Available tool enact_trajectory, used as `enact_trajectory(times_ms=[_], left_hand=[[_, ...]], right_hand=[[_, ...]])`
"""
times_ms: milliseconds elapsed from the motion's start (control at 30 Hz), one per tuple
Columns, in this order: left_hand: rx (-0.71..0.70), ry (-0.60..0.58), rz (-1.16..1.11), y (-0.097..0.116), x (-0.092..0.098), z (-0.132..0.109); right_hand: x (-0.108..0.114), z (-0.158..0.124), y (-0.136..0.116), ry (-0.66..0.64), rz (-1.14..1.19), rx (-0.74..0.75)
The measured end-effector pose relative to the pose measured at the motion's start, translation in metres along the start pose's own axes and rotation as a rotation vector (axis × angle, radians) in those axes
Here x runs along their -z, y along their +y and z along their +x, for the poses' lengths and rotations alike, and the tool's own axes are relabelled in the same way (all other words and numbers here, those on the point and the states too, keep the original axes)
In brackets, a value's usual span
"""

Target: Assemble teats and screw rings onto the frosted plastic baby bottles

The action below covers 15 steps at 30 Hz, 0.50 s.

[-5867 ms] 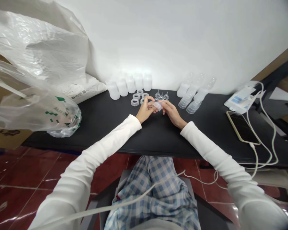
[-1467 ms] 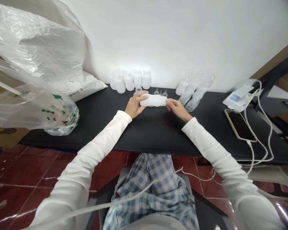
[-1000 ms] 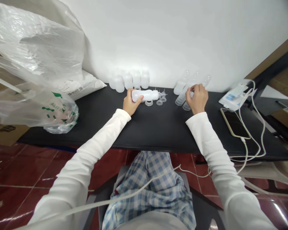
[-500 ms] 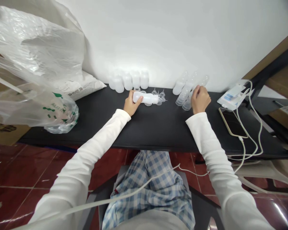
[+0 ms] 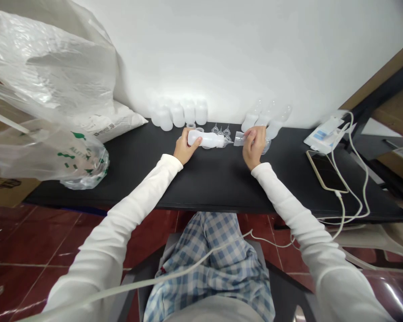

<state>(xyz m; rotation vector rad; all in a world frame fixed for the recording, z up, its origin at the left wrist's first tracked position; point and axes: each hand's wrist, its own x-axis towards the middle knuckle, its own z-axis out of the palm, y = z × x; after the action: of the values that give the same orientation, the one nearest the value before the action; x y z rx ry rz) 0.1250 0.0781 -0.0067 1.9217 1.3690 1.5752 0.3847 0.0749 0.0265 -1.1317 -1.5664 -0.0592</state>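
My left hand [image 5: 185,146] is closed round a white squeeze bottle [image 5: 206,139], which lies sideways with its clear pointed nozzle [image 5: 228,141] facing right. My right hand [image 5: 255,145] grips a clear plastic cap [image 5: 239,138], its wide end turned toward the nozzle tip and close to it. Behind the bottle, several loose clear nozzles [image 5: 226,130] sit on the black table [image 5: 208,183]. Clear rings [image 5: 190,125] lie near my left fingers. More clear caps [image 5: 266,146] are partly hidden behind my right hand.
Several white bottles [image 5: 178,115] stand by the wall at left. Capped bottles [image 5: 278,123] stand at right. A phone [image 5: 326,171] with a cable [image 5: 364,192] lies on the right, beside a white packet [image 5: 324,134]. Plastic bags [image 5: 83,156] fill the left end.
My right hand has moved left from the stacked caps, bringing one clear cap to the nozzle of the bottle. My left hand holds the bottle almost where it was.
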Motion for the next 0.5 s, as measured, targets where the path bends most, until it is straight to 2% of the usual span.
enact_trajectory(times_ms=[200,400,500], left_hand=[[-0.001,-0.021,-0.013,0.0044,-0.0029,-0.0015],[0.021,-0.001,-0.051,0.0074,-0.0060,-0.0019],[0.035,-0.014,-0.057,0.0097,-0.0049,-0.0026]], right_hand=[[-0.0042,-0.0040,-0.0022,-0.079,0.026,0.011],[0.0007,-0.0007,-0.0018,0.017,-0.039,0.046],[-0.0011,-0.0025,-0.0002,-0.017,-0.027,0.005]])
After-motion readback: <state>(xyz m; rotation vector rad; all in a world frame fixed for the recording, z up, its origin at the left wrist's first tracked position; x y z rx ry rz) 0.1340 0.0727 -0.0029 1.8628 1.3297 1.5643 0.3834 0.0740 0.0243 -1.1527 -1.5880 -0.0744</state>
